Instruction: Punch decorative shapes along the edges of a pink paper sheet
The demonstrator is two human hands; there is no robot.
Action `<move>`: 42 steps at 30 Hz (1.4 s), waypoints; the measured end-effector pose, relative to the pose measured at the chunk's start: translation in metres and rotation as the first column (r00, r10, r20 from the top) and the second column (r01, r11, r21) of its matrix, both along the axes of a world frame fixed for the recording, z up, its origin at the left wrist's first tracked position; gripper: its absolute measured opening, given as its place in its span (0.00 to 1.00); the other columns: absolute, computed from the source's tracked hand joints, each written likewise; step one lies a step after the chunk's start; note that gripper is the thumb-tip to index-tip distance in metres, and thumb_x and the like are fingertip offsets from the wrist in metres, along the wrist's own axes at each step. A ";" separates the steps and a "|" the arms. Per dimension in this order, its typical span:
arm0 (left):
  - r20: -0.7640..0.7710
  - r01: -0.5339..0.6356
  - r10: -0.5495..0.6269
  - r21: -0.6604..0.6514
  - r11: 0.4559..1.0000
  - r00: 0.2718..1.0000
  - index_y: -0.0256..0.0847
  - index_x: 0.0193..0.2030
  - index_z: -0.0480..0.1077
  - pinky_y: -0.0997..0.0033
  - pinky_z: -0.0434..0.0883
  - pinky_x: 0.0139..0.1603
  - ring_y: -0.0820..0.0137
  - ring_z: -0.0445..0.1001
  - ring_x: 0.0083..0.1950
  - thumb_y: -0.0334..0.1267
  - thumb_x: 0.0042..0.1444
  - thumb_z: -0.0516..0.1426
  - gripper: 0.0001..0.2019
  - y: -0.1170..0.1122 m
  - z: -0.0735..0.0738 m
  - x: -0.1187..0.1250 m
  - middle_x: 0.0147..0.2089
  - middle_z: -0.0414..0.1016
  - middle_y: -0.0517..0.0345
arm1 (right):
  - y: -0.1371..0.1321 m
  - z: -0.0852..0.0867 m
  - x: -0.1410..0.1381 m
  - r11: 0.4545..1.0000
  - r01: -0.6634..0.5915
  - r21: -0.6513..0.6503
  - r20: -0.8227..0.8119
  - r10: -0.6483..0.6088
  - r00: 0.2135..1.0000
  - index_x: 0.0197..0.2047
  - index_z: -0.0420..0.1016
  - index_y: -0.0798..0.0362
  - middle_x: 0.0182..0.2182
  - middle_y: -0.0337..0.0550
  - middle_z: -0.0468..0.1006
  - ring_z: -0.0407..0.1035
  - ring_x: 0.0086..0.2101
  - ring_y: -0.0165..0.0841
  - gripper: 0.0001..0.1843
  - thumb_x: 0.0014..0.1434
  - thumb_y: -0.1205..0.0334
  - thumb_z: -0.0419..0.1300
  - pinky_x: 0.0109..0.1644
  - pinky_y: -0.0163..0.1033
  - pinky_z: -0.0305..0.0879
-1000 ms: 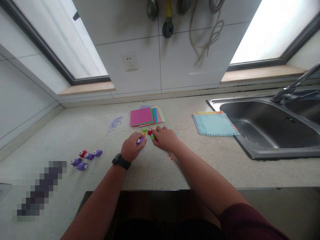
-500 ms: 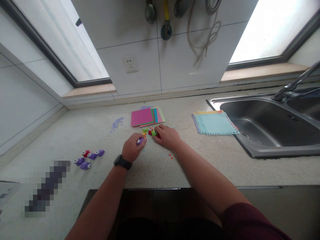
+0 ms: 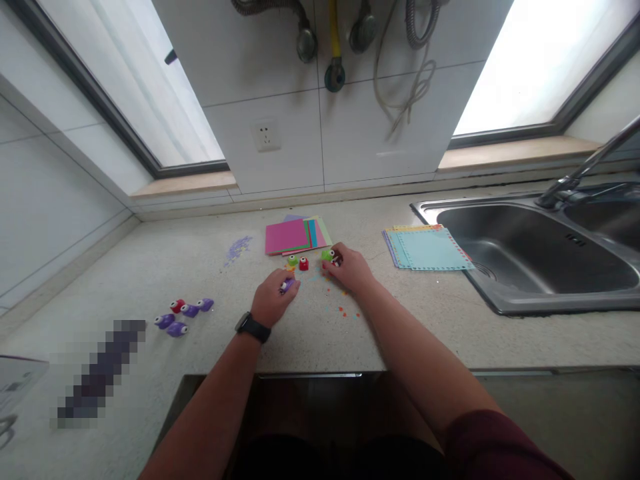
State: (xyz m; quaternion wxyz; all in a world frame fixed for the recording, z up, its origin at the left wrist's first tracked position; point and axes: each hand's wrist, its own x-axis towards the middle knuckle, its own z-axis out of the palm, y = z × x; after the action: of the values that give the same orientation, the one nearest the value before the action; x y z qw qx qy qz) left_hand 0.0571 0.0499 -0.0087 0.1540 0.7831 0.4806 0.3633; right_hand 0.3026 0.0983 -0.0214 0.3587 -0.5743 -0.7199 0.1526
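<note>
My left hand (image 3: 273,300), with a black watch on its wrist, rests on the speckled counter (image 3: 150,267) with its fingers curled round a small purple paper punch (image 3: 287,285). My right hand (image 3: 349,267) lies further right, fingers closed on a green punch (image 3: 327,255) and a red one beside it. Between the hands, a green punch (image 3: 293,261) and a red punch (image 3: 303,263) stand loose in front of a stack of coloured paper sheets (image 3: 295,235). Small paper bits (image 3: 345,310) lie scattered by my right forearm.
A cluster of purple and red punches (image 3: 183,315) sits at the left. Purple confetti (image 3: 237,247) lies behind it. Punched light-blue sheets (image 3: 427,248) lie beside the steel sink (image 3: 525,250) and faucet (image 3: 575,177). A wall socket (image 3: 266,135) and hoses hang behind.
My right hand has slid right and slightly back, taking a green punch and a red one with it, away from the two left standing. My left hand has kept hold of the purple punch.
</note>
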 end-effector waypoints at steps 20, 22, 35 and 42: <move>-0.195 0.336 -0.332 -0.013 0.942 0.923 0.45 0.39 0.71 0.67 0.67 0.39 0.66 0.72 0.39 0.53 0.65 0.56 0.14 -0.033 0.007 0.130 0.39 0.73 0.58 | -0.100 0.014 0.179 0.938 0.346 -0.017 -0.368 -0.328 0.870 0.37 0.70 0.50 0.27 0.44 0.81 0.73 0.24 0.36 0.24 0.53 0.39 0.68 0.25 0.39 0.68; -0.249 0.368 -0.356 0.005 0.930 0.901 0.45 0.41 0.72 0.65 0.68 0.40 0.63 0.72 0.42 0.55 0.64 0.57 0.15 -0.041 0.001 0.164 0.41 0.74 0.56 | -0.117 0.008 0.185 0.941 0.339 0.009 -0.254 -0.326 0.910 0.36 0.73 0.51 0.28 0.44 0.80 0.73 0.27 0.37 0.21 0.50 0.44 0.72 0.31 0.42 0.69; -0.298 0.349 -0.314 0.070 0.935 0.901 0.44 0.59 0.68 0.52 0.69 0.57 0.53 0.67 0.57 0.51 0.58 0.64 0.26 -0.045 -0.023 0.250 0.57 0.70 0.46 | -0.145 -0.009 0.205 0.987 0.146 0.069 -0.210 -0.128 0.969 0.55 0.76 0.45 0.50 0.48 0.80 0.73 0.51 0.48 0.20 0.61 0.51 0.62 0.60 0.55 0.66; -0.229 0.345 -0.326 0.051 0.937 0.917 0.40 0.70 0.56 0.49 0.63 0.67 0.50 0.63 0.66 0.61 0.55 0.63 0.43 -0.042 -0.034 0.264 0.66 0.64 0.41 | -0.138 -0.026 0.219 0.974 0.205 0.097 -0.495 -0.131 0.859 0.57 0.74 0.46 0.58 0.48 0.77 0.72 0.56 0.47 0.23 0.66 0.53 0.45 0.59 0.54 0.69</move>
State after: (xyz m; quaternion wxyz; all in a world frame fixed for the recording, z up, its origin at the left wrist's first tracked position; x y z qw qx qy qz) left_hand 0.3210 0.0074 -0.0423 0.1252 0.8950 0.3363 0.2650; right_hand 0.5219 -0.0394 -0.0469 0.5808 -0.5503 -0.5632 0.2064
